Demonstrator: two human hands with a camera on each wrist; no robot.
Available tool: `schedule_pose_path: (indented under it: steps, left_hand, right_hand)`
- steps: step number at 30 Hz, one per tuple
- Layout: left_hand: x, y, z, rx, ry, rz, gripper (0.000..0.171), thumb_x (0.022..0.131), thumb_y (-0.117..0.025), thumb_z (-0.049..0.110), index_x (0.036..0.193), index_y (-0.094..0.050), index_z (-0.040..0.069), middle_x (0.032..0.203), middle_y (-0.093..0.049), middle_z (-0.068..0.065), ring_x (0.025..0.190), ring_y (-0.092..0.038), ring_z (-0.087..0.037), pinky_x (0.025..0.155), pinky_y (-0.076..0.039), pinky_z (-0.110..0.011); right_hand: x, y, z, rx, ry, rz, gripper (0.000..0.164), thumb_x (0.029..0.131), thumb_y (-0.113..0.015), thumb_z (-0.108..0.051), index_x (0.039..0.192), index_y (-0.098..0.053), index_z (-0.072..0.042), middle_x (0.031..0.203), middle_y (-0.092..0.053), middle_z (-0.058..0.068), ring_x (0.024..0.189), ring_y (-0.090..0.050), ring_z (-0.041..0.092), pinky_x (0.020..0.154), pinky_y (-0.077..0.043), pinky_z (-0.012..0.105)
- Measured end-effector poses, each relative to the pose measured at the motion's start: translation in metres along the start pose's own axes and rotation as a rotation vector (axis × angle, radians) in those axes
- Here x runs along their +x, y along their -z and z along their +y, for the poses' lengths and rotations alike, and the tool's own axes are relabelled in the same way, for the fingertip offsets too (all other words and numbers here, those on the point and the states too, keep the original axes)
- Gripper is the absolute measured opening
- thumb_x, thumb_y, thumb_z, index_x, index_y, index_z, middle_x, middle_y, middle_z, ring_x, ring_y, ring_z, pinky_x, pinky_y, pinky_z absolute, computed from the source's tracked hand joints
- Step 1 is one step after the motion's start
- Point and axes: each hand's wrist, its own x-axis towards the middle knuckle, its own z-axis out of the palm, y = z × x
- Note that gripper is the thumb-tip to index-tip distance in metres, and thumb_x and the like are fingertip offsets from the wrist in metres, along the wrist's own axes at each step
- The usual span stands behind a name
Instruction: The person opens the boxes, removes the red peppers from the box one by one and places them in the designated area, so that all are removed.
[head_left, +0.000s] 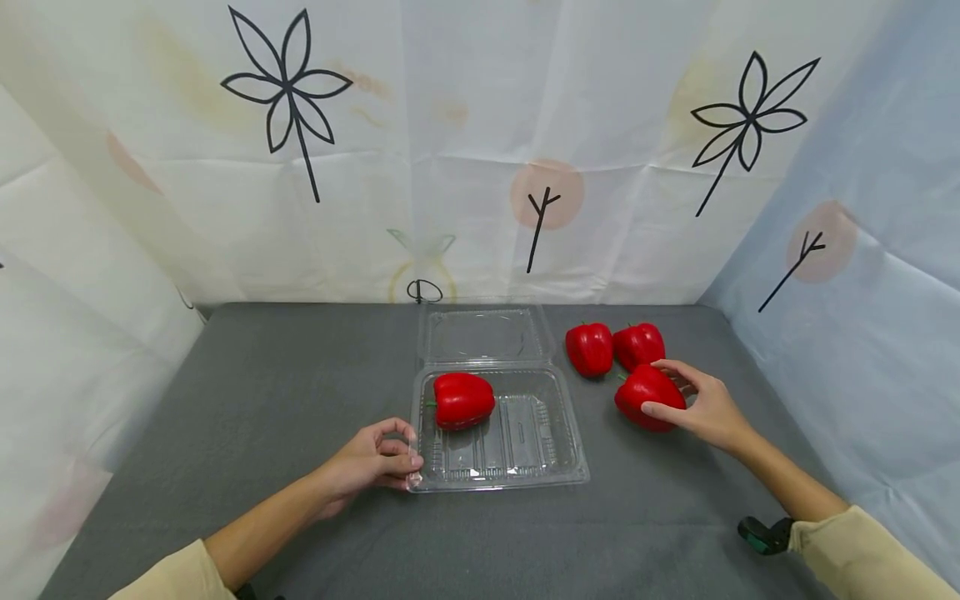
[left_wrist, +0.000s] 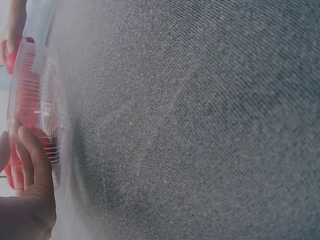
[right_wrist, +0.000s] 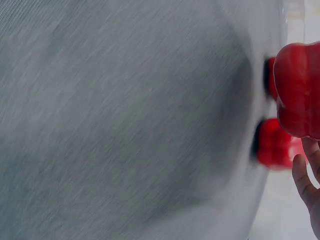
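Observation:
My right hand (head_left: 712, 408) grips a red bell pepper (head_left: 647, 398) between thumb and fingers. In the right wrist view this pepper (right_wrist: 300, 90) hangs above the grey cloth, its shadow below. To the left lies a clear plastic clamshell container (head_left: 517, 442) with its lid (head_left: 483, 335) folded back. Another red bell pepper (head_left: 463, 402) lies on its side in the container's back left part, stem pointing left. My left hand (head_left: 367, 458) pinches the container's front left corner, thumb over the rim; the left wrist view shows its fingers (left_wrist: 37, 155) along the outer wall.
Two more red bell peppers, one (head_left: 588, 350) right of the container and one (head_left: 639, 343) beside it, stand behind the held one. Grey cloth (head_left: 300, 375) covers the table. Printed fabric walls (head_left: 465, 125) enclose the back and sides.

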Motion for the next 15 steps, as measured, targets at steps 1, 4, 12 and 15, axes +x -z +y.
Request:
schedule_pose_path:
  steps: [1,4,12,15]
  left_hand:
    - [0.0,0.0,0.0,0.0,0.001,0.001,0.037,0.09,-0.073,0.007,0.114,-0.045,0.002,0.086,-0.067,-0.007,0.076,-0.067,-0.02,0.074,-0.058,-0.034]
    - [-0.001,0.0,0.001,0.003,0.003,0.001,0.037,0.091,-0.072,0.007,0.115,-0.045,0.001,0.086,-0.067,-0.007,0.076,-0.067,-0.02,0.074,-0.058,-0.034]
    - [-0.001,0.0,0.001,0.004,0.007,0.003,0.036,0.09,-0.073,0.008,0.114,-0.046,0.004,0.087,-0.067,-0.007,0.077,-0.067,-0.02,0.074,-0.058,-0.034]
    - [-0.001,0.0,0.0,0.004,0.005,0.005,0.037,0.09,-0.074,0.009,0.114,-0.046,0.003,0.088,-0.067,-0.007,0.077,-0.067,-0.02,0.074,-0.058,-0.034]
  right_hand:
    - [-0.001,0.001,0.003,-0.001,-0.005,-0.002,0.059,0.081,-0.08,-0.021,0.132,-0.056,-0.003,0.117,-0.063,0.022,0.092,-0.058,0.033,0.063,-0.052,0.026]
    - [-0.003,0.005,0.01,-0.006,-0.018,-0.008,0.059,0.081,-0.079,-0.02,0.132,-0.055,-0.002,0.119,-0.062,0.023,0.094,-0.057,0.033,0.063,-0.052,0.026]
    - [-0.008,0.011,0.025,-0.046,-0.033,-0.003,0.059,0.083,-0.079,-0.022,0.132,-0.055,-0.001,0.122,-0.061,0.024,0.096,-0.058,0.034,0.064,-0.05,0.025]
    - [-0.009,0.012,0.029,-0.064,-0.039,0.006,0.059,0.083,-0.079,-0.024,0.132,-0.054,0.0,0.123,-0.06,0.025,0.096,-0.058,0.036,0.066,-0.05,0.025]
